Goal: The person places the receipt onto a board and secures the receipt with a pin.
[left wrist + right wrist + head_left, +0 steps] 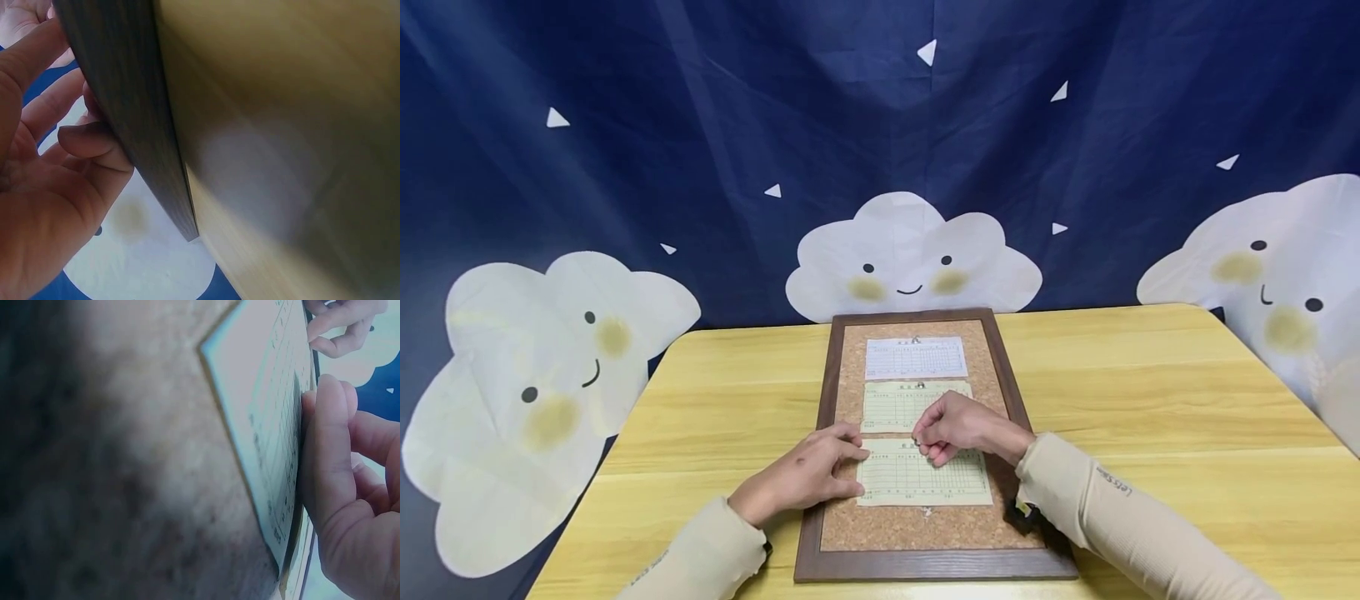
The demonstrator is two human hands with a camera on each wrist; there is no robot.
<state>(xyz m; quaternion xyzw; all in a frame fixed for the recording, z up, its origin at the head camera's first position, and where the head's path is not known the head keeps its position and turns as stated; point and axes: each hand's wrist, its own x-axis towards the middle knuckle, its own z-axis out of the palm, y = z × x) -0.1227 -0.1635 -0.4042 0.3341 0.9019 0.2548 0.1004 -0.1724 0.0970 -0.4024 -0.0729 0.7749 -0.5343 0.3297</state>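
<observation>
A framed corkboard [880,531] lies on the table with three printed paper slips on it. My right hand [958,425] pinches a small dark pin [916,442] between thumb and index finger, at the top edge of the lowest yellow slip [887,479]. Fingertips hide most of that pin. Spread over the board's left frame, my left hand [808,471] rests its fingertips and thumb on the same slip's left edge. The middle yellow slip [880,408] is partly covered by the right hand. Above it lies the white slip [913,360].
Small metallic pins stand at the top of the white slip and the middle slip. Another shiny pin [927,512] is on the cork just below the lowest slip. The wooden table [1150,400] extends to both sides; a blue cloud-patterned curtain [737,100] hangs behind.
</observation>
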